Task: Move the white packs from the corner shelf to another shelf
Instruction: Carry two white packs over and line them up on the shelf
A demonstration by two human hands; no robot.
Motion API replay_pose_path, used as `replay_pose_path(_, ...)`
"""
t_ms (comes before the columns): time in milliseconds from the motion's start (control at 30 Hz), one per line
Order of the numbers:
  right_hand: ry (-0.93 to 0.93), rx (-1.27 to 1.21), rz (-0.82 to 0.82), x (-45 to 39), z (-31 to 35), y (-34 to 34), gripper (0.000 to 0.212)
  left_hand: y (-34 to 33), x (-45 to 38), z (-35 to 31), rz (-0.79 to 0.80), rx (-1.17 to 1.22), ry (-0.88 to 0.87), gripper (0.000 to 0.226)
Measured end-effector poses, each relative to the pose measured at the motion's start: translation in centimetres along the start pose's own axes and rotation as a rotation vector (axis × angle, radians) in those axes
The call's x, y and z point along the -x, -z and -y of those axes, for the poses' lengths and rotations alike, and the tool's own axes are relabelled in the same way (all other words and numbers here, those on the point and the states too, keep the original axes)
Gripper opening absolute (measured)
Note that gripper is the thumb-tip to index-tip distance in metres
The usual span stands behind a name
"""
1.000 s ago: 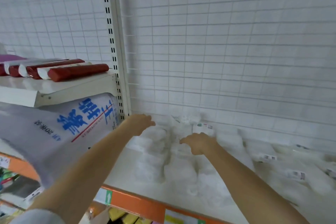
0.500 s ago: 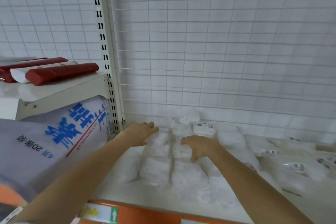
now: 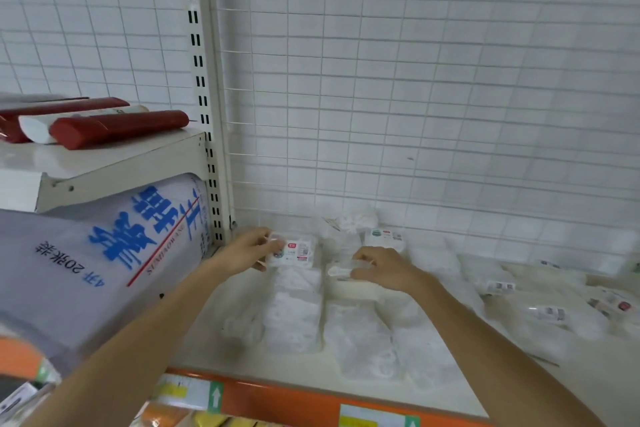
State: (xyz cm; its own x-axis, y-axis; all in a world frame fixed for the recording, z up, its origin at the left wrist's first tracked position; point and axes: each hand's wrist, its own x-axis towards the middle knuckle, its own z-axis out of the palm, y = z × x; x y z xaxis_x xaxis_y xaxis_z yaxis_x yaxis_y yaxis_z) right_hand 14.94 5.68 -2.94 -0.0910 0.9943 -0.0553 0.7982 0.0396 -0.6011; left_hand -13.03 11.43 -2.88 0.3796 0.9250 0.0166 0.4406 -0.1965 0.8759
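Note:
Several white packs [image 3: 294, 315] lie in rows on the white corner shelf [image 3: 298, 371], close to the wire back wall. My left hand [image 3: 247, 250] grips a labelled white pack [image 3: 294, 251] at the rear left of the pile, fingers curled round its left end. My right hand [image 3: 384, 269] holds another white pack [image 3: 349, 279] in the middle, fingers curled over its top. More labelled packs [image 3: 384, 237] sit behind against the wall.
A big grey sack with blue lettering [image 3: 104, 260] fills the shelf to the left, under a higher shelf [image 3: 104, 163] with red and white rolls [image 3: 114, 126]. An upright slotted post [image 3: 204, 97] marks the corner. More clear packs [image 3: 547, 312] spread to the right. An orange rail [image 3: 277, 399] edges the shelf.
Both hands have reached further into the pile and closed on packs: the left on a labelled pack at the rear, the right on one in the middle. My view came closer.

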Motion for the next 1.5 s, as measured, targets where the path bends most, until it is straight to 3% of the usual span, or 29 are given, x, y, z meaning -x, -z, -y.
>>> replay_pose_path(167, -0.051, -0.051, -0.126, 0.5, 0.4, 0.0, 0.029, -0.6, 0.9, 0.6, -0.031, 0.36, 0.106, 0.022)
replay_pose_path(233, -0.09, -0.182, -0.128, 0.5, 0.4, -0.2, 0.026, -0.7, 1.0, 0.8, -0.02, 0.431, 0.095, 0.032)
replay_pose_path(367, -0.145, -0.329, -0.119, 0.6, 0.5, -0.6, 0.01, -0.5, 1.4, 1.4, 0.061, 0.352, 0.046, 0.061)
replay_pose_path(433, -0.136, -0.329, -0.108, 0.6, 0.4, -0.7, 0.01, -0.8, 1.5, 1.3, 0.053, 0.289, 0.033, 0.065)
replay_pose_path(600, -0.134, -0.203, -0.019, 0.9, 0.1, -0.7, 0.067, -1.5, 1.0, 1.8, -0.063, 0.06, -0.007, 0.052)
replay_pose_path(700, -0.079, 0.078, -0.069, 1.2, 0.0, -1.0, 0.074, -1.3, 0.8, 2.8, -0.119, -0.093, -0.075, 0.062)
replay_pose_path(833, -0.002, 0.216, -0.119, 1.5, 0.0, -1.2, 0.072, -1.2, 0.4, 3.0, -0.141, -0.178, -0.12, 0.064)
replay_pose_path(967, 0.06, 0.247, -0.247, 2.4, 0.7, 0.0, 0.069, -1.2, 0.2, 2.9, -0.166, -0.113, -0.162, 0.062)
replay_pose_path(1200, 0.083, -0.041, -0.463, 9.3, -0.2, 3.8, 0.064, -2.1, 1.6, 2.0, -0.157, 0.02, -0.331, 0.06)
replay_pose_path(1500, -0.109, 0.005, -0.638, 24.5, -4.3, 5.9, 0.068, -9.8, 5.1, -5.0, 0.112, 0.124, -0.552, 0.064)
